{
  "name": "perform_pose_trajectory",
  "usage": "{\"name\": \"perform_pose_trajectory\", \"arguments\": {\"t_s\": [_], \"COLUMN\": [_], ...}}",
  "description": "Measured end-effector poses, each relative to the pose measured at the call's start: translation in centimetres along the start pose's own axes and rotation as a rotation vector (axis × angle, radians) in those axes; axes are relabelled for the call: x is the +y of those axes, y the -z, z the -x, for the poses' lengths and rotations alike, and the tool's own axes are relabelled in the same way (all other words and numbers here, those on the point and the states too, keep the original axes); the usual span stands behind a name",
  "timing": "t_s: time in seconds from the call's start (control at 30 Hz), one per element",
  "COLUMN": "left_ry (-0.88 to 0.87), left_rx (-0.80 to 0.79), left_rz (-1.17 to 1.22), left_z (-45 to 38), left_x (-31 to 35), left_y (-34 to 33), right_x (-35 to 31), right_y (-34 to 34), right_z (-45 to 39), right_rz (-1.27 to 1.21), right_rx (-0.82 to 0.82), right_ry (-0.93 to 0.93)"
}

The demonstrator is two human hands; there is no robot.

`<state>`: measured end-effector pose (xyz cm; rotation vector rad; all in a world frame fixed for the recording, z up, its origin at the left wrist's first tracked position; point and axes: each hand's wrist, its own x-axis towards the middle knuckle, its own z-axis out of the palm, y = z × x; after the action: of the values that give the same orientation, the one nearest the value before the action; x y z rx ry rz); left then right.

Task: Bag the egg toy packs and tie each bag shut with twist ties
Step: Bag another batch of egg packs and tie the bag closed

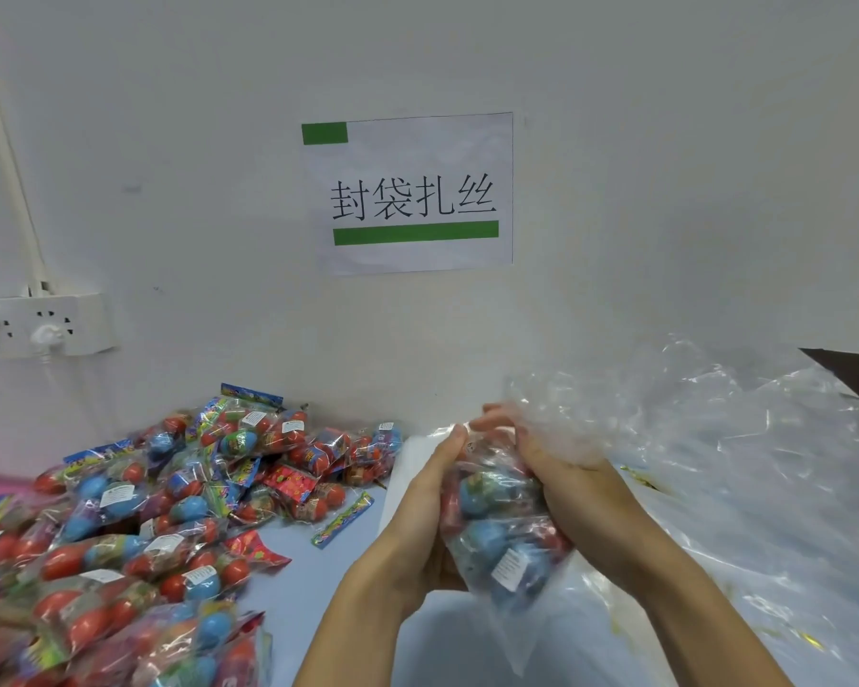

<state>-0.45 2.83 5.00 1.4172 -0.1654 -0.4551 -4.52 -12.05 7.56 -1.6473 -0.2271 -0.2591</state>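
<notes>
I'm clutching the filled bag (502,528) between both hands, left (417,528) and right (561,468); its neck above needs gathering, then a tie.

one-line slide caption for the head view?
Both hands hold a clear bag of egg toy packs beside the loose pile.
</notes>
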Motion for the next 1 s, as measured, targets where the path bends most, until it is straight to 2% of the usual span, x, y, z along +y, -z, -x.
{"name": "perform_pose_trajectory", "arguments": {"t_s": [0.07,0.17,0.27,0.37,0.47,0.5,0.6,0.63,0.73,0.8,0.9,1.0], "left_ry": [0.047,0.058,0.028,-0.036,-0.337,-0.419,-0.521,-0.585,-0.765,-0.84,-0.8,-0.673], "left_rx": [-0.063,-0.103,-0.082,0.058,0.129,0.056,-0.175,-0.184,0.001,0.102,0.179,0.253], "left_rz": [0.01,0.039,0.013,-0.145,-0.443,-0.5,-0.567,-0.559,-0.488,-0.465,-0.299,-0.127], "left_z": [0.1,-0.3,-0.7,-0.9,-0.5,-0.5,-0.4,-0.5,-0.5,-0.7,-0.6,-0.8], "left_x": [-0.1,-0.5,-0.7,-0.7,-0.8,-0.9,-1.6,-1.8,-1.5,-1.1,-0.6,-0.5], "left_y": [0.3,0.5,0.3,-0.3,-0.6,-0.4,-0.8,-1.3,-2.2,-1.9,-1.5,-1.6], "right_x": [-0.2,-0.1,-0.1,0.3,0.9,1.0,1.7,1.8,1.7,1.3,0.8,0.4], "right_y": [0.4,0.5,0.3,0.8,1.4,1.5,1.3,1.1,0.7,0.7,0.6,0.3], "right_z": [0.1,0.0,-0.3,-0.9,-1.5,-1.6,-1.8,-1.8,-1.8,-1.8,-1.4,-0.7], "right_rz": [-0.011,-0.08,-0.126,-0.228,-0.357,-0.421,-0.543,-0.559,-0.563,-0.479,-0.232,-0.031], "right_rx": [-0.124,-0.097,0.064,0.299,0.534,0.592,0.674,0.67,0.588,0.468,0.311,0.156], "right_ry": [-0.011,-0.048,-0.105,-0.185,-0.224,-0.237,-0.264,-0.265,-0.246,-0.199,-0.144,-0.099]}}
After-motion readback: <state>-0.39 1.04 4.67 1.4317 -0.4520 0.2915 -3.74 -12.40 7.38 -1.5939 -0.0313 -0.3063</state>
